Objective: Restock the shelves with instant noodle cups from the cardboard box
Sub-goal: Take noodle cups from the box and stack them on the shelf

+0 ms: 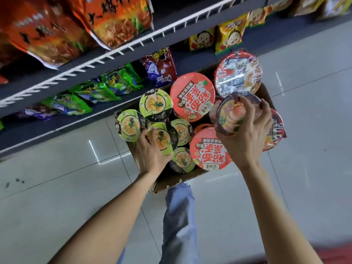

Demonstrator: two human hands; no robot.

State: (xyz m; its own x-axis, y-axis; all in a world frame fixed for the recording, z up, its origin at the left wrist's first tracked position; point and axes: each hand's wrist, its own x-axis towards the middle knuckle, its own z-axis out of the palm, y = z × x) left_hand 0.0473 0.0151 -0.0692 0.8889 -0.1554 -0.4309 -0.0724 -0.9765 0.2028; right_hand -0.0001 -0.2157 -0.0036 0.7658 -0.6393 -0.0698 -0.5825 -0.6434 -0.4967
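On the tiled floor (57, 187) beside the lowest shelf (57, 128): one cardboard box (177, 180), mostly hidden under its contents; only the near wall and a far-right corner show. Contents: noodle cups packed lid-up, several small green-lidded, two large with red lids, one clear-wrapped red bowl (238, 73) tilted at the far right, one more red cup (276, 130) largely covered by the right hand. Cup sides are not visible; lid print is blurred and hard to read.

Left hand (150, 153): fingers curled around the near edge of a green-lidded cup (162, 138), thumb on the lid's left rim; fingertips hidden beneath the cup. The cup sits among its neighbours at the box's left side.

Right hand (247, 136): fingers spread and bent over the rim of a dark-lidded cup (232, 115), gripping it from the right and far edges, thumb at the near edge. It is raised above the red lids, tilted.

Shelves (114, 52): bagged noodles, orange above, green and purple below, yellow packs far right; top edge cut off. Trouser leg (179, 216) near centre.
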